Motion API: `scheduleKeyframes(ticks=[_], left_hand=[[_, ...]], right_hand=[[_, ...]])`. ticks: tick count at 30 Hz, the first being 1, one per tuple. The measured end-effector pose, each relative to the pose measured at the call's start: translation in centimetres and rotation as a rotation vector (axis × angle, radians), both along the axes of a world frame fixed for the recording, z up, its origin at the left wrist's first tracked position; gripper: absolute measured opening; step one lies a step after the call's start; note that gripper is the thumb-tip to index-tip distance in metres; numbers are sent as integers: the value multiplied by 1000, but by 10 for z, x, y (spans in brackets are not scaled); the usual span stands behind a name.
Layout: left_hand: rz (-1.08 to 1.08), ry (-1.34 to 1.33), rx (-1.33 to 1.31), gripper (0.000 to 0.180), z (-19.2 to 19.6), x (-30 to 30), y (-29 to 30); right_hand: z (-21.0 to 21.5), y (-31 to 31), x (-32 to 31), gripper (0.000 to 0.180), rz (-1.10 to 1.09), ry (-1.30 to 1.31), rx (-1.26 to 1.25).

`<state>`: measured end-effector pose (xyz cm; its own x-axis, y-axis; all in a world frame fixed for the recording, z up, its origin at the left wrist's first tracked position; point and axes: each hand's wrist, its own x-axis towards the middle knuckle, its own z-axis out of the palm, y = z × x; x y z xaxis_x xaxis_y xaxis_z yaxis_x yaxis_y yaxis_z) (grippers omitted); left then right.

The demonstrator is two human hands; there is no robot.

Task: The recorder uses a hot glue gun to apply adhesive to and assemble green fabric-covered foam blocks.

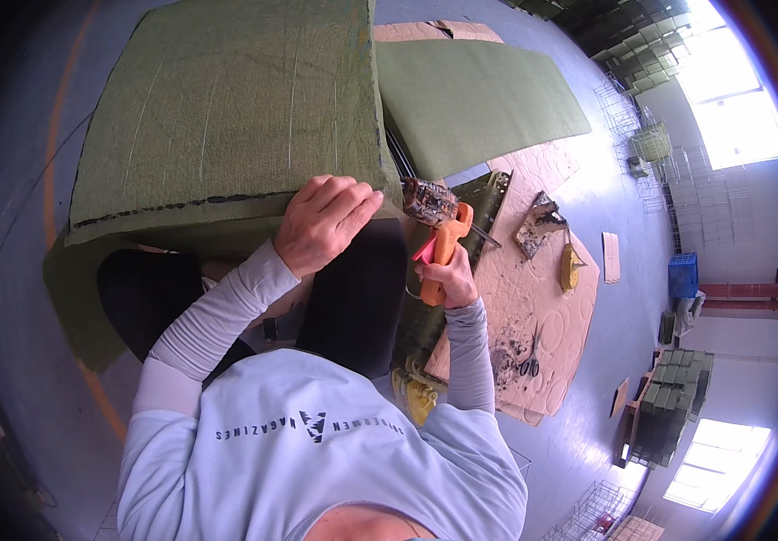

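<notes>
A large green woven fabric piece (227,117), boxy in shape, lies across my lap, with a dark, uneven line of glue (200,200) along its near edge. Curled over that edge near the right corner, my left hand (324,224) pinches the fabric; its fingertips are partly hidden. My right hand (450,275) is wrapped round the handle of an orange glue gun (444,243). The gun's front end is crusted with dark residue and points up and left, close to the fabric's right corner. A glue stick (485,234) sticks out of its back.
To the right, a cardboard sheet (533,334) on the floor bears black scraps, scissors (530,361), a stained box piece (540,224) and a yellow tool (570,268). Another green panel (479,99) lies beyond. Wire frames (704,198), a blue crate (683,275) and green stacks (675,401) stand farther right.
</notes>
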<state>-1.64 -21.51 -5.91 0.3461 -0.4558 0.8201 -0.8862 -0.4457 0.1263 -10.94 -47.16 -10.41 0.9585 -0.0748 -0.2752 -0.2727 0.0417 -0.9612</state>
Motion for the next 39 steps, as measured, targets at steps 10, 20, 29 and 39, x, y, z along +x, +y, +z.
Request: scheduleKeyframes(ticks=[10, 20, 29, 39], left_hand=[[7, 2, -8, 33, 0, -1, 0], [14, -5, -9, 33, 0, -1, 1], [22, 1, -11, 32, 1, -2, 0], [30, -12, 25, 28, 1, -2, 1]], right_hand=[[11, 1, 0, 26, -29, -76, -106], [11, 0, -2, 25, -26, -95, -128], [19, 3, -3, 33, -11, -82, -74], [10, 6, -3, 33, 0, -63, -128]])
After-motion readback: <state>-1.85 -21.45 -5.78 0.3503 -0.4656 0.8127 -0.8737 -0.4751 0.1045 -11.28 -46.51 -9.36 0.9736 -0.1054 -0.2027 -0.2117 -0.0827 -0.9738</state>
